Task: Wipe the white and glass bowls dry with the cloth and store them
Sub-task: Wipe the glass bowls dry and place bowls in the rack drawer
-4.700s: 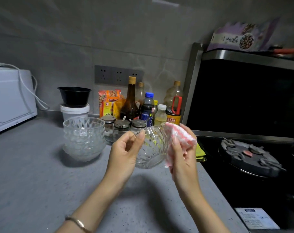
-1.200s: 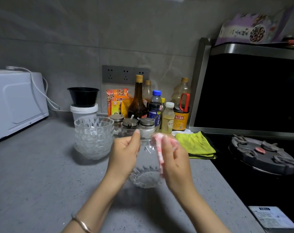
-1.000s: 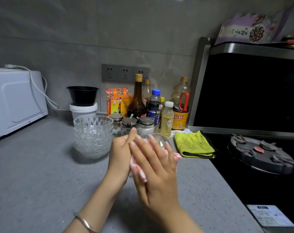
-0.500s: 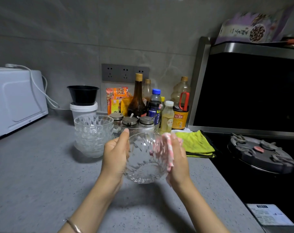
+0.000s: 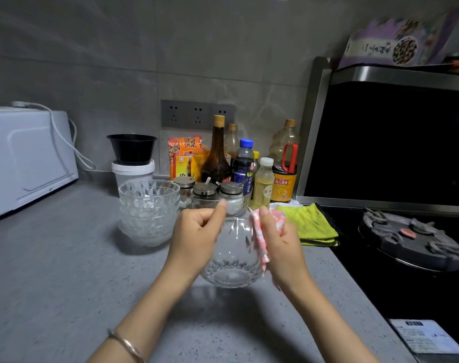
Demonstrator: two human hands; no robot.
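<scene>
A cut-glass bowl is held upright above the grey counter, in the middle of the view. My left hand grips its left rim, thumb over the edge. My right hand pinches a pink and white cloth against the bowl's right rim and side. A stack of several matching glass bowls stands on the counter to the left, behind my left hand. No white bowl is in view.
Behind the bowl stand spice jars and sauce bottles. A yellow-green cloth lies to the right, beside the black stove. A white tub with a black bowl and a white microwave stand at the left.
The bowl has turned from tilted toward me to upright. My right hand moved the cloth from the outer side to the right rim; my left hand kept its grip.
</scene>
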